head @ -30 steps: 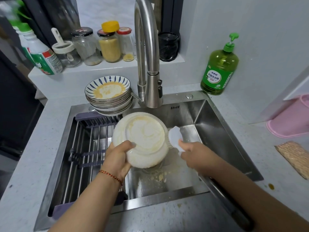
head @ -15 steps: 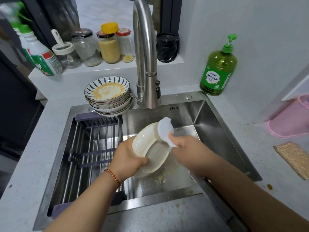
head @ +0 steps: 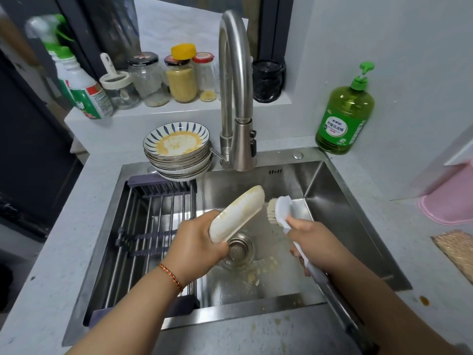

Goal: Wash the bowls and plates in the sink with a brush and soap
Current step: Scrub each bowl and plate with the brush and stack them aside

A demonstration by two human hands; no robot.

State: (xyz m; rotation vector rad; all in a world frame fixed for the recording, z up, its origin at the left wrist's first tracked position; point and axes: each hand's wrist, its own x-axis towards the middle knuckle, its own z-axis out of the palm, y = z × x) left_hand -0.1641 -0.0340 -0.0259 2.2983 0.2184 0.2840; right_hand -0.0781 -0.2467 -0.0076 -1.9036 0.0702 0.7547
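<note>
My left hand curls its fingers and thumb around the lower rim of a white plate, holding it tilted on edge over the sink so that I see mostly its rim, which is smeared with yellow residue. My right hand grips the white handle of a dish brush, thumb laid along the top; the pale bristles face left, just beside the plate's upper edge, and I cannot tell whether they touch it. A red braided bracelet circles my left wrist. Below both hands lies the stainless steel sink, its round drain strainer directly under the plate and yellow food scraps scattered on the basin floor near it. A metal roll-up drying rack covers the left part of the sink. On the back left corner of the sink sits a stack of dirty bowls; the top one has blue stripes around the rim and yellow residue inside. A tall curved steel faucet rises just right of the stack. A green bottle of dish soap with a pump top stands on the counter at the sink's back right corner. On the ledge behind the faucet stands a row of glass jars, one filled with yellow grains, with a white and green spray bottle at the far left. A pink plastic basin shows at the right edge.
</note>
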